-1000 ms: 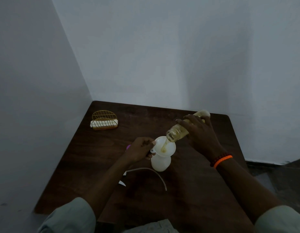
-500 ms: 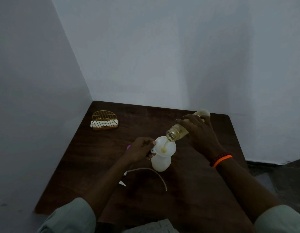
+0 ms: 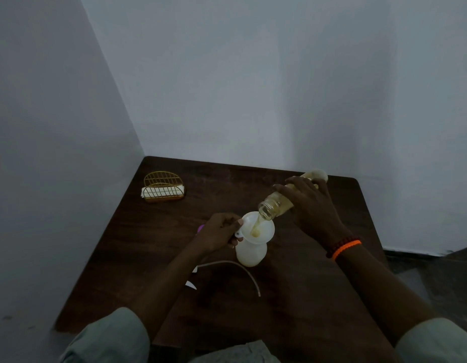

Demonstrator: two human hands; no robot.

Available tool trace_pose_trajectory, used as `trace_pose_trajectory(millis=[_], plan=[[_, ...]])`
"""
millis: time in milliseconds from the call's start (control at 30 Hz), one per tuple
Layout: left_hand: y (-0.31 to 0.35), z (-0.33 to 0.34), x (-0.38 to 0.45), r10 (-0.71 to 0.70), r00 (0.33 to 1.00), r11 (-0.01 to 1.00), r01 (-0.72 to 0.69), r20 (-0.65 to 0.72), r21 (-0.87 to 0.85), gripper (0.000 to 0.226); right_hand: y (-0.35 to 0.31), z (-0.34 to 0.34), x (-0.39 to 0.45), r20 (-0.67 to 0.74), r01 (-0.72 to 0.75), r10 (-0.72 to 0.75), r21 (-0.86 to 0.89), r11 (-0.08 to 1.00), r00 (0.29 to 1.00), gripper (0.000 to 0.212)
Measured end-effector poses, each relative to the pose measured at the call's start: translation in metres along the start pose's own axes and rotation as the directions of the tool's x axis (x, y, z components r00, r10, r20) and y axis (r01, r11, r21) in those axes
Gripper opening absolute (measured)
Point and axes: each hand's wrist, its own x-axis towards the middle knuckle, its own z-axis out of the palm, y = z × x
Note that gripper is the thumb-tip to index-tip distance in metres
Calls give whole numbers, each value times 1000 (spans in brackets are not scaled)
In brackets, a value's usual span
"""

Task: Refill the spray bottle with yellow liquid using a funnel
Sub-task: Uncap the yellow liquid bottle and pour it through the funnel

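A white spray bottle stands upright in the middle of the dark wooden table, with a white funnel seated in its neck. My left hand pinches the funnel's left rim. My right hand grips a clear bottle of yellow liquid, tilted mouth-down over the funnel. A thin yellow stream runs from its mouth into the funnel, where a small pool shows at the centre.
A gold wire holder with white paper sits at the table's back left. A white curved dip tube lies in front of the spray bottle. Something purple peeks out behind my left hand. Walls close off the left and back.
Hardly anything has moved. Both hands hold their places and the yellow liquid keeps running into the funnel.
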Motion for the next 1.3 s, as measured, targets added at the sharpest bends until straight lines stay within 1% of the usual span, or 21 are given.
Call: trace_pose_trajectory(millis=[867,1300], plan=[[4,1,-2,-13,1000,1000,13,0,-10,25,2,-1,1,25,0,0,-3,1000,1000,65],[4,2,-2,-14,1000,1000,14,-14,-1,26,3,-2,1,12,11,-11,5,1000,1000,65]])
